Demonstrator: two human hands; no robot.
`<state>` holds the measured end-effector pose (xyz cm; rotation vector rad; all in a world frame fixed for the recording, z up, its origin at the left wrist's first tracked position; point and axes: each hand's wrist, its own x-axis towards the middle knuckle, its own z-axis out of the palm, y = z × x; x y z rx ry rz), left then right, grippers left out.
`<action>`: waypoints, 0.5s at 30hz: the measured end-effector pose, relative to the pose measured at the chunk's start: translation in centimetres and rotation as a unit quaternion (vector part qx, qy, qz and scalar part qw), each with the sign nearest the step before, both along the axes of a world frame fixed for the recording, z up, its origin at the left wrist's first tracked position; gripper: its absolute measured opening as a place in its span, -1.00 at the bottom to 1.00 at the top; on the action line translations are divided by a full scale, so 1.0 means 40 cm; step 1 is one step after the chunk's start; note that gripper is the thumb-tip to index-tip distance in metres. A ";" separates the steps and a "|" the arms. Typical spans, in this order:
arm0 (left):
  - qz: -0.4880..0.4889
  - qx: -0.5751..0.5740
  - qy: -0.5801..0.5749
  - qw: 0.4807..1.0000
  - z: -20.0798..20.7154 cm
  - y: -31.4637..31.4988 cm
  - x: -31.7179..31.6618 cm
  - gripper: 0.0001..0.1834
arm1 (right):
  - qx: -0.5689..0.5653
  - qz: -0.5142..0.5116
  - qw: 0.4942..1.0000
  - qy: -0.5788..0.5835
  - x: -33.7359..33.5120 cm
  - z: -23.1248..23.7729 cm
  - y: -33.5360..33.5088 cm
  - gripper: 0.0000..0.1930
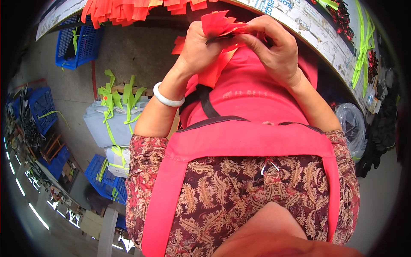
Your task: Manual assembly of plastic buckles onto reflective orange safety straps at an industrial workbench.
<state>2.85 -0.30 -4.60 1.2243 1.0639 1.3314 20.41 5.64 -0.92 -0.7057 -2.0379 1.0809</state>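
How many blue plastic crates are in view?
4 at least: one upper left, one at the left edge, one lower left by the stools, one below the bundled grey stacks. More may be hidden behind the person's left hand side.

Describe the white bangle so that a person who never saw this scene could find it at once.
Start from the pink apron in the middle of the view and follow the bare forearm rising from its left side toward the hands. The bangle circles the wrist just below the left hand, which holds red strips. It is the only smooth, plain white ring here; the right wrist is bare.
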 end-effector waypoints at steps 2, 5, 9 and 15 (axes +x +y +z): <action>-0.002 0.013 0.018 1.000 -0.001 0.000 -0.001 -0.68 | -0.008 -0.004 1.000 -0.002 0.002 -0.004 -0.003 -0.84; 0.029 0.058 0.057 0.996 0.006 0.002 0.003 -0.69 | -0.049 -0.014 0.999 -0.007 0.007 -0.016 -0.005 -0.83; -0.012 -0.011 0.049 0.999 0.014 0.004 -0.006 -0.69 | -0.073 -0.022 0.997 -0.019 0.011 -0.014 -0.007 -0.83; -0.002 0.012 0.046 0.999 -0.002 0.007 0.001 -0.67 | -0.120 -0.005 0.993 -0.002 0.007 -0.017 -0.014 -0.82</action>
